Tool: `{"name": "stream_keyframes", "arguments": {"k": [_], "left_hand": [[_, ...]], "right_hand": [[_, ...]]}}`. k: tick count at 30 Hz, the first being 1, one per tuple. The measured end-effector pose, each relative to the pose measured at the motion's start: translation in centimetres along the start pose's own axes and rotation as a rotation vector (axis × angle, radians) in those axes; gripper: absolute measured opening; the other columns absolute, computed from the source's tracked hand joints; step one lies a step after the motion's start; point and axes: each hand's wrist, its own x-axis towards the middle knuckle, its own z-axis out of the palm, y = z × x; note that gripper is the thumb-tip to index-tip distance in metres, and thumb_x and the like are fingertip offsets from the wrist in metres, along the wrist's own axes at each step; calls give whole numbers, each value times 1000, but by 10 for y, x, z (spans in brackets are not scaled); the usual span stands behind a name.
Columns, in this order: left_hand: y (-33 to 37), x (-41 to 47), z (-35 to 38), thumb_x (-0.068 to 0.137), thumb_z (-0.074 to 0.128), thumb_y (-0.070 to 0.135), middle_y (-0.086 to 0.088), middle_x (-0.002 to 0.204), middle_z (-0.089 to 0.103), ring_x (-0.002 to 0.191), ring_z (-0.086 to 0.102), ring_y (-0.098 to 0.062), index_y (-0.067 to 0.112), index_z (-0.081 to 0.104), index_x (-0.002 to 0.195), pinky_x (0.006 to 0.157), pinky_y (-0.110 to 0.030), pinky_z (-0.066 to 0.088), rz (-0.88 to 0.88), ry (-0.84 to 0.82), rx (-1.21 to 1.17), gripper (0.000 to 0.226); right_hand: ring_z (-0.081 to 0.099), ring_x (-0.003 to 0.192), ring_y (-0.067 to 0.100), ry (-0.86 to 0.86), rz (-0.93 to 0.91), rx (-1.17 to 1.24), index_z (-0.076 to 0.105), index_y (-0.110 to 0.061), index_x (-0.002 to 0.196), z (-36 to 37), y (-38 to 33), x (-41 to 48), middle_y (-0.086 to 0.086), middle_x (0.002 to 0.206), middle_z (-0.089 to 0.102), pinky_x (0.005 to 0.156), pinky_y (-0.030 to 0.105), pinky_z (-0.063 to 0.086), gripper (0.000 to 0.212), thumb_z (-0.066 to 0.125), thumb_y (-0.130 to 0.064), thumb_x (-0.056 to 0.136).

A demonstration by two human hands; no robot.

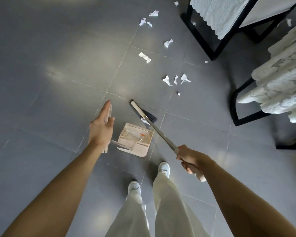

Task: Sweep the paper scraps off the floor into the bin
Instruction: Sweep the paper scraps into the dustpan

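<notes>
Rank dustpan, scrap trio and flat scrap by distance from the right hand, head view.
From the right hand, gripping the broom:
1. Dustpan: left of it, near the feet.
2. Scrap trio: ahead, mid-floor.
3. Flat scrap: farther ahead, to the left.

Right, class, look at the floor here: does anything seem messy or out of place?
Yes: crumpled white paper scraps lie scattered over the grey floor, from the broom head up to the black chair frame. One scrap lies between broom and dustpan, not yet in it.
</notes>
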Motion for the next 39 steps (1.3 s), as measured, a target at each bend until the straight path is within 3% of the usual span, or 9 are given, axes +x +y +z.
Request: {"name": "stream_keyframes", "arguments": {"k": [3, 6, 10, 13, 17, 23, 28, 36, 39], "left_hand": [[-3, -2, -2, 94, 52, 10, 5, 139, 52, 114, 57, -23, 31, 38, 144, 90, -14, 34, 27, -6, 1, 56], [-5, -6, -6, 95, 50, 7, 3, 138, 53, 105, 56, -12, 29, 38, 145, 82, -6, 32, 68, -16, -41, 56], [-4, -11, -9, 95, 48, 1, 1, 144, 46, 124, 47, -14, 23, 36, 146, 98, -10, 30, 91, -41, -117, 57], [-10, -14, -12, 94, 49, 0, 1, 145, 44, 127, 45, -12, 21, 37, 145, 98, -8, 29, 124, -45, -130, 57], [-17, -14, -19, 93, 49, -4, 0, 145, 44, 126, 39, 3, 14, 39, 144, 94, 6, 20, 182, -56, -183, 56], [9, 4, -13, 93, 50, -5, -3, 143, 46, 125, 41, 1, 11, 40, 143, 93, 7, 22, 235, -42, -191, 53], [49, 42, 13, 93, 48, -6, 7, 139, 44, 113, 27, 22, 11, 39, 143, 89, 10, 20, 297, -88, -164, 54], [123, 138, 83, 94, 48, -2, 17, 133, 43, 118, 39, 14, 19, 40, 144, 91, 5, 24, 305, -140, -96, 55], [142, 175, 101, 95, 47, 3, 11, 138, 49, 127, 49, -9, 31, 38, 144, 98, -12, 32, 267, -192, -75, 57]], "right_hand": [[43, 51, 12, 8, -137, -143, 44, -20, 121, 32, 13, -10, 5, 70, 49, 46, 22, 37, 32, 58, -16, 92], [47, 54, 14, 2, -92, -147, 48, -23, 120, 56, 28, -19, 6, 71, 52, 51, 24, 42, 41, 57, -3, 86], [42, 47, 13, -12, -59, -66, 55, -23, 121, 53, 47, -47, 5, 59, 49, 44, 22, 37, 49, 54, 6, 82], [35, 39, 10, -14, -64, 18, 56, -29, 117, 40, 49, -65, 4, 54, 43, 38, 18, 32, 53, 52, 12, 83], [37, 40, 11, 54, -142, 29, 50, -31, 126, 33, 43, -73, 9, 63, 43, 38, 18, 34, 58, 53, 9, 85], [43, 46, 15, 212, -284, 10, 43, -32, 136, 26, 14, -65, 11, 69, 50, 39, 19, 39, 59, 56, 2, 89], [45, 48, 17, 304, -302, 56, 38, -31, 144, -13, -20, -24, 11, 76, 52, 40, 20, 41, 64, 59, -4, 90], [47, 49, 19, 359, -224, 156, 35, -34, 147, -127, -90, 40, 11, 78, 54, 41, 23, 42, 70, 54, 0, 89], [49, 50, 21, 412, -183, 125, 35, -32, 147, -177, -118, 54, 15, 89, 56, 43, 25, 44, 69, 53, -1, 88]]}}
